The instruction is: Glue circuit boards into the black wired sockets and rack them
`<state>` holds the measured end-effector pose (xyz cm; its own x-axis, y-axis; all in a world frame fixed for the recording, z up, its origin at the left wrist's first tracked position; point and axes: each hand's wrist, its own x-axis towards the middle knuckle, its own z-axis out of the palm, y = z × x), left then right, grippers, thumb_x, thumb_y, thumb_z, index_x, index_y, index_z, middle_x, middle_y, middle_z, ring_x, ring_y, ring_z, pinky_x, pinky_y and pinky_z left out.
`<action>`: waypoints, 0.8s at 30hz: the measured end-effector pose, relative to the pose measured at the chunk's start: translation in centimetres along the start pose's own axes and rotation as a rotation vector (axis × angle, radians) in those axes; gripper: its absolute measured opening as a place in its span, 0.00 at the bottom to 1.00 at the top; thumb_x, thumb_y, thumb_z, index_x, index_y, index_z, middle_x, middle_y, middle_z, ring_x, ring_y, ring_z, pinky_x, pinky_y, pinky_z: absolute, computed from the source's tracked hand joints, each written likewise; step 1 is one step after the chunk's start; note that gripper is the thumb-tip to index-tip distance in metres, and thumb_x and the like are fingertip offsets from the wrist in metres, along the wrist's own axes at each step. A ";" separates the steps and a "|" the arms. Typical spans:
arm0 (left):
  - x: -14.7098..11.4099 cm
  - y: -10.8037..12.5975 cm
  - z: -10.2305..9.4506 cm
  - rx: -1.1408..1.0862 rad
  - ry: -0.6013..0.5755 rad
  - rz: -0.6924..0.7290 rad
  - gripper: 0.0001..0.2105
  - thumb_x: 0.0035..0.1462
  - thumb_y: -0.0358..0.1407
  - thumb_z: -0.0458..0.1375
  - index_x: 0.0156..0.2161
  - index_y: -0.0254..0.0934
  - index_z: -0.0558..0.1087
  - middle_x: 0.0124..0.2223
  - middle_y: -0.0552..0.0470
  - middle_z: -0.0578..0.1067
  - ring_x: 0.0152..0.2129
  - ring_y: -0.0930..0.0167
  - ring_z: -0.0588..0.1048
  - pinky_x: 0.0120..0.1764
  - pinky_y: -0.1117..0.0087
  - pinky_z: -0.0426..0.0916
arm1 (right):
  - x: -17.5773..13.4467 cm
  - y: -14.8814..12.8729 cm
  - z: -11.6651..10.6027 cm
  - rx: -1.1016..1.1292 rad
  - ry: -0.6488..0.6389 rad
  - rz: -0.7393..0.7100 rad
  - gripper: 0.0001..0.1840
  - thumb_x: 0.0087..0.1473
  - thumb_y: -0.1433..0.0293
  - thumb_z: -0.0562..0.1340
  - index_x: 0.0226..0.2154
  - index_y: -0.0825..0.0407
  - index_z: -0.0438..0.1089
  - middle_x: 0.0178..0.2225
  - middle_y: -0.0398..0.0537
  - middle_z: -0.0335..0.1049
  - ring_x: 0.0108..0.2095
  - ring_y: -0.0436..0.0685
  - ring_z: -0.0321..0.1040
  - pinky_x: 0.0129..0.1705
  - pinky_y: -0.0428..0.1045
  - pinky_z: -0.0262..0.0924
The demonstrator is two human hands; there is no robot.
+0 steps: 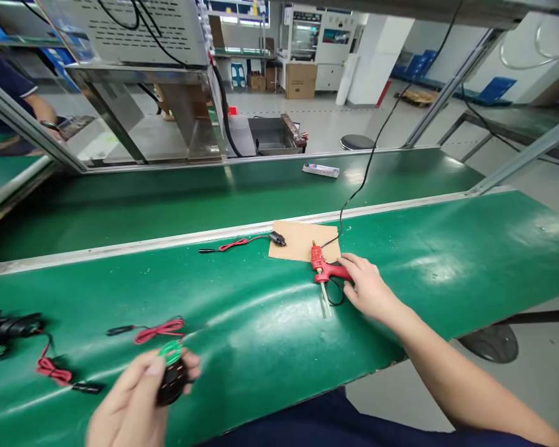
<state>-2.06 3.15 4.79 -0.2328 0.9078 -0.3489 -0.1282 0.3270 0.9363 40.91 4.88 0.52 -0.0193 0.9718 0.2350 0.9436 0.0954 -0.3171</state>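
Note:
My left hand (137, 391) is closed on a round black part (172, 380) with a green circuit board (171, 352) at its top. A bundled red and black cable (161, 331) lies just behind it, seeming to lead to that part. My right hand (368, 285) has thumb and fingers around the handle end of a red hot glue gun (323, 267). The gun's nozzle rests over a piece of cardboard (298, 239), and a clear glue stick (325, 299) sticks out of its back. A black plug-like part (277, 238) with a thin red cable lies at the cardboard's left edge.
At the left lie several black parts (9, 329) and another bundled red cable (53, 369). The glue gun's black cord (370, 158) hangs from above. A small box (321, 170) lies on the rear green surface beyond a metal rail (190, 234). Another person's arm (41, 108) shows at far left.

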 end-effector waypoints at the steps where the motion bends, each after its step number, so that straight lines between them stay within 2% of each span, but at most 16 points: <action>1: 0.3 -0.6 1.7 -0.007 -0.068 -0.026 0.15 0.53 0.49 0.68 0.35 0.40 0.73 0.33 0.50 0.80 0.31 0.63 0.77 0.28 0.68 0.71 | 0.1 0.1 0.5 -0.028 -0.025 0.004 0.30 0.55 0.77 0.55 0.60 0.57 0.65 0.62 0.67 0.62 0.59 0.74 0.60 0.56 0.69 0.59; 4: 1.6 -2.0 5.7 -0.014 -0.269 -0.098 0.15 0.57 0.49 0.64 0.38 0.37 0.75 0.33 0.49 0.79 0.27 0.67 0.75 0.25 0.70 0.67 | 0.9 -0.2 1.6 -0.085 -0.074 0.007 0.32 0.52 0.81 0.54 0.61 0.59 0.64 0.62 0.68 0.61 0.57 0.73 0.62 0.54 0.66 0.59; 8: 2.9 -2.9 8.4 -0.012 -0.391 -0.120 0.15 0.62 0.48 0.61 0.37 0.35 0.73 0.32 0.50 0.78 0.26 0.69 0.74 0.25 0.72 0.67 | 1.9 -0.2 2.2 -0.104 -0.086 -0.008 0.31 0.51 0.84 0.52 0.57 0.58 0.68 0.56 0.64 0.68 0.52 0.68 0.64 0.50 0.61 0.59; 12: 3.6 -3.0 9.6 0.000 -0.426 -0.114 0.15 0.64 0.48 0.59 0.39 0.35 0.72 0.33 0.49 0.78 0.28 0.69 0.74 0.27 0.72 0.67 | 1.3 0.6 2.2 -0.067 -0.036 -0.028 0.29 0.54 0.82 0.52 0.57 0.56 0.68 0.56 0.63 0.68 0.51 0.68 0.64 0.49 0.61 0.60; 15: 3.6 -3.2 10.0 0.018 -0.454 -0.107 0.15 0.66 0.48 0.57 0.40 0.35 0.73 0.35 0.48 0.78 0.30 0.69 0.75 0.29 0.71 0.68 | 0.3 1.0 1.4 -0.005 0.015 -0.055 0.26 0.55 0.80 0.54 0.57 0.55 0.67 0.56 0.62 0.66 0.54 0.68 0.64 0.53 0.63 0.61; 19: 3.5 -3.5 10.6 0.051 -0.507 -0.103 0.16 0.67 0.48 0.55 0.38 0.36 0.73 0.36 0.47 0.78 0.31 0.68 0.75 0.32 0.70 0.69 | -0.9 0.2 -0.5 0.253 0.073 -0.159 0.22 0.60 0.74 0.59 0.57 0.50 0.65 0.54 0.59 0.68 0.56 0.66 0.66 0.55 0.61 0.65; 21: 3.4 -3.5 11.0 0.069 -0.531 -0.096 0.16 0.67 0.48 0.55 0.38 0.35 0.73 0.36 0.47 0.78 0.31 0.67 0.76 0.32 0.70 0.69 | -1.4 -0.8 -1.4 0.410 0.033 -0.206 0.20 0.61 0.72 0.61 0.56 0.48 0.65 0.52 0.58 0.69 0.53 0.65 0.68 0.52 0.59 0.67; 24: 3.3 -3.6 11.5 0.095 -0.565 -0.082 0.16 0.67 0.48 0.55 0.38 0.36 0.74 0.36 0.47 0.79 0.32 0.67 0.76 0.33 0.70 0.69 | -1.9 -2.9 -2.1 0.530 -0.119 -0.197 0.15 0.63 0.70 0.61 0.53 0.48 0.67 0.50 0.57 0.71 0.48 0.63 0.72 0.48 0.56 0.69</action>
<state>8.72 7.97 0.69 0.3285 0.8695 -0.3689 -0.0308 0.4002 0.9159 38.91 2.34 2.97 -0.2439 0.9393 0.2413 0.6242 0.3425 -0.7022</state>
